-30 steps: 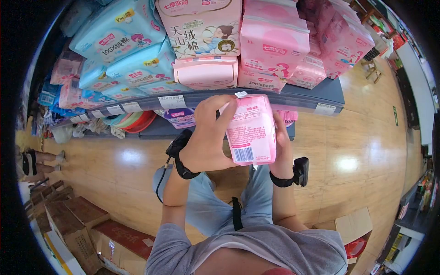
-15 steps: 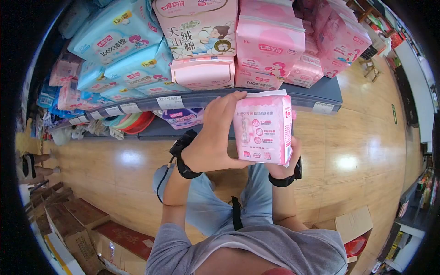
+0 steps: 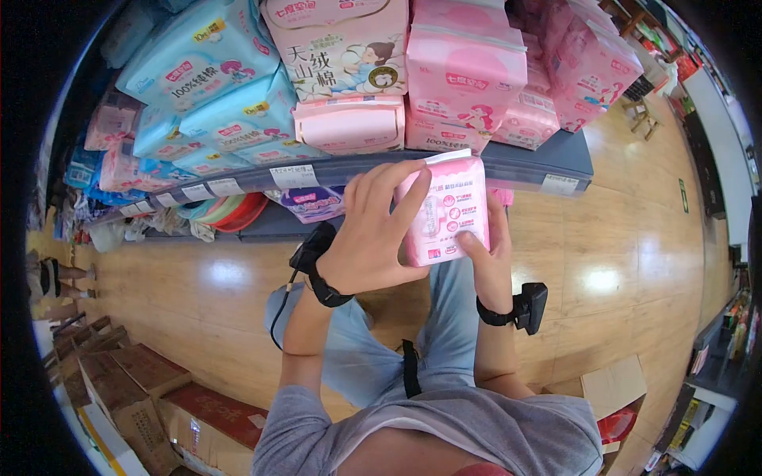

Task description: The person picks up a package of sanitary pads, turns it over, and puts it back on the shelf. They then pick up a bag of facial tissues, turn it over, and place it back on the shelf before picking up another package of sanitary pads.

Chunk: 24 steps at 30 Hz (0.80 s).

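Both hands hold a pink pack of sanitary pads point(image 3: 449, 208) in front of the shelf, its printed back panel facing up toward me. My left hand point(image 3: 371, 222) grips its left side, with fingers over the upper left corner and the thumb at the lower edge. On the right side, my right hand point(image 3: 490, 258) has its thumb on the panel's lower right; its other fingers are partly hidden behind the pack. Just beyond stand a large pink pack point(image 3: 464, 79), a white-and-pink pack point(image 3: 341, 51) and blue packs point(image 3: 206, 63).
The grey shelf edge point(image 3: 540, 174) carries price labels. Below it lie a purple pack point(image 3: 309, 202) and red basins point(image 3: 242, 213). Cardboard boxes point(image 3: 143, 397) stand on the wooden floor at lower left, and an open carton point(image 3: 615, 389) at lower right. Another person's legs point(image 3: 67, 282) show at far left.
The pack has shifted slightly left and turned, so its side panel no longer shows. My right hand has moved from beneath it to its right side, thumb now on the panel.
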Each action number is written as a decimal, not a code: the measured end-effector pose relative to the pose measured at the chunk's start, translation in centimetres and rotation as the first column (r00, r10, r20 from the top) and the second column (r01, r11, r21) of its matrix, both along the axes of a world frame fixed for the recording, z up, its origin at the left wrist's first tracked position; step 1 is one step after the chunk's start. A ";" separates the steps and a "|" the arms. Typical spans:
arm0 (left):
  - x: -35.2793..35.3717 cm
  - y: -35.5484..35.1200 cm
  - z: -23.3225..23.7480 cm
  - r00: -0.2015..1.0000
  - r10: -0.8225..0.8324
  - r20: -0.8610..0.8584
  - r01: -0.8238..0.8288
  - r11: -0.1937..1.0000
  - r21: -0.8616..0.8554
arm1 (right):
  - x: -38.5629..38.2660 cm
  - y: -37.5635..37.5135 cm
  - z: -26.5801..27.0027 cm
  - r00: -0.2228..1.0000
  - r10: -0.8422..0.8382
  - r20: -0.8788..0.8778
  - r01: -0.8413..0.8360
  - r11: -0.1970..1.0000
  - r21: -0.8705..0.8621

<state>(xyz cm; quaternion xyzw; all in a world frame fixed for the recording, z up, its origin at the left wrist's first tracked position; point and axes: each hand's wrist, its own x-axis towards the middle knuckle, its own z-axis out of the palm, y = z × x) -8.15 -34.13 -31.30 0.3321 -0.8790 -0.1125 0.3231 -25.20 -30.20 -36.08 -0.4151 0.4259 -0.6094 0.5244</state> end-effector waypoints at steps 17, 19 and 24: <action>-0.5 -0.1 -2.1 0.933 -0.119 -0.339 0.174 0.975 0.137 | 1.2 1.4 -4.1 0.690 0.179 0.701 -0.227 0.974 -0.025; -0.3 -0.3 -2.0 0.927 -0.120 -0.355 0.169 0.980 0.108 | 1.1 1.2 -3.4 0.820 0.200 0.536 -0.189 0.979 -0.077; -0.1 -0.3 -1.0 0.988 -0.049 -0.148 0.053 0.998 0.022 | 0.7 0.0 -1.9 0.959 0.031 0.281 -0.038 0.999 0.019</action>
